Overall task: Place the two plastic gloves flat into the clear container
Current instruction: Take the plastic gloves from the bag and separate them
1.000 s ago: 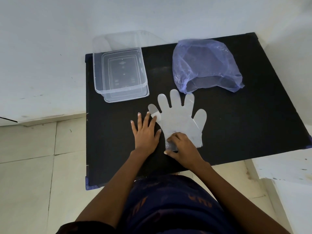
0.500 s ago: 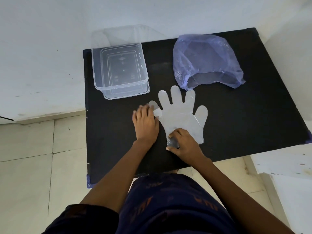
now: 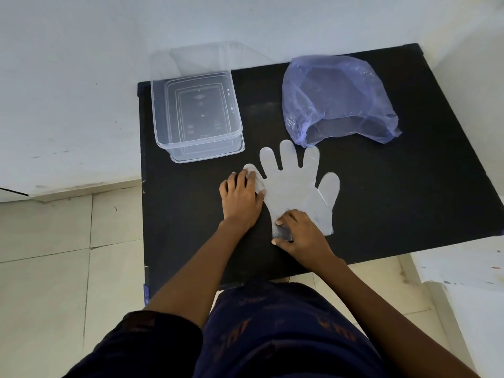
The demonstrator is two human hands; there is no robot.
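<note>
I watch the plastic gloves [image 3: 296,188] lie spread on the black table [image 3: 409,186], near-right of the clear container [image 3: 197,115]. Right hand [image 3: 302,237] pinches the cuff; left hand [image 3: 241,196] presses flat. Lifting slowly should avoid creases.

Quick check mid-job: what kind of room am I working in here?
Likely a plain home or makeshift indoor setup, not a lab: a small black table pushed into a corner of scuffed white walls, over a pale tiled floor.
</note>
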